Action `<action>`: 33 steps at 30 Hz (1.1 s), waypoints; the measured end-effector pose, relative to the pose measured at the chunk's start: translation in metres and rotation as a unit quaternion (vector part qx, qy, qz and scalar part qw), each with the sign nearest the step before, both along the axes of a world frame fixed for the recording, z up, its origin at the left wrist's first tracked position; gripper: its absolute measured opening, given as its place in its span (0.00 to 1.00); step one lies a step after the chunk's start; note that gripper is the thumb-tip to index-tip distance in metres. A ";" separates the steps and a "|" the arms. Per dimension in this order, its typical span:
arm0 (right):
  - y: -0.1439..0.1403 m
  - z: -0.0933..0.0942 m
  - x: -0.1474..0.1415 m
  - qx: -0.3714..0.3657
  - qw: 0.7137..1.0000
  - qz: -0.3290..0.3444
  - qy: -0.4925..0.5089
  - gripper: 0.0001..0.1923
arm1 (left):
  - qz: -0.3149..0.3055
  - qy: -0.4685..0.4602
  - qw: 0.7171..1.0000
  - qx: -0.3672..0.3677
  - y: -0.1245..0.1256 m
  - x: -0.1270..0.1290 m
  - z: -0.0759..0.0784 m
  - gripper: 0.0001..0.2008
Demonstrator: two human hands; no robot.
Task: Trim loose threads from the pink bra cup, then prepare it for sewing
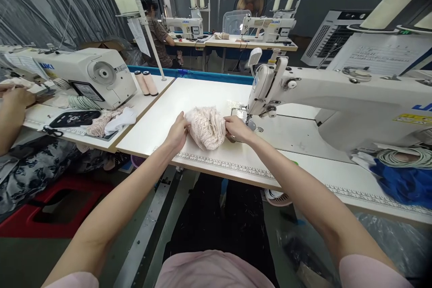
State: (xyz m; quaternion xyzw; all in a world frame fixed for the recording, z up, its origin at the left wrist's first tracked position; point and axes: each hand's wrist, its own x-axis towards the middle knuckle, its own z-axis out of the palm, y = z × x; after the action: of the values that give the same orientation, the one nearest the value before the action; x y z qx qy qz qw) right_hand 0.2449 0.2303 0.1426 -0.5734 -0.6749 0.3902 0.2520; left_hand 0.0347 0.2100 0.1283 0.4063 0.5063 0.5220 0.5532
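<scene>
- Fingers of the left hand (177,131) and right hand (237,128) grasp a bunched pink lace piece (207,127) from opposite sides.
- Lace rests on the white table (199,94), just left of the sewing machine (337,99) needle.
- Printed ruler (222,163) runs along the table's edge, nearer the wearer than the lace.
- Left of the lace, well apart: two thread cones (146,83) and a co-worker's hand (15,96).
</scene>
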 end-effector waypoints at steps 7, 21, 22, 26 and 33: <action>-0.057 0.012 0.056 0.074 0.997 -0.022 -0.016 0.17 | 0.031 0.064 0.997 0.021 -0.019 -0.011 0.001 0.31; -0.130 0.031 0.044 0.054 0.983 0.048 0.171 0.13 | -0.231 0.115 0.954 0.152 -0.101 0.068 0.014 0.16; -0.129 0.030 0.044 0.064 0.982 0.034 0.176 0.12 | -0.222 0.109 0.959 0.139 -0.099 0.069 0.012 0.12; -0.127 0.022 0.047 0.076 0.958 -0.018 0.275 0.10 | -0.207 0.078 0.971 0.087 -0.095 0.063 0.006 0.06; -0.128 0.008 0.043 -0.015 0.897 -0.007 0.443 0.11 | -0.242 -0.179 0.954 0.010 -0.098 0.055 0.000 0.05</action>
State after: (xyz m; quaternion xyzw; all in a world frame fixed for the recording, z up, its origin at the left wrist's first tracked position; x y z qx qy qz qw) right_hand 0.2877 0.1024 0.1510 -0.3499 -0.4837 0.6122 0.5186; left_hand 0.0897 0.1121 0.1282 0.4223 0.2806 0.4417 0.7401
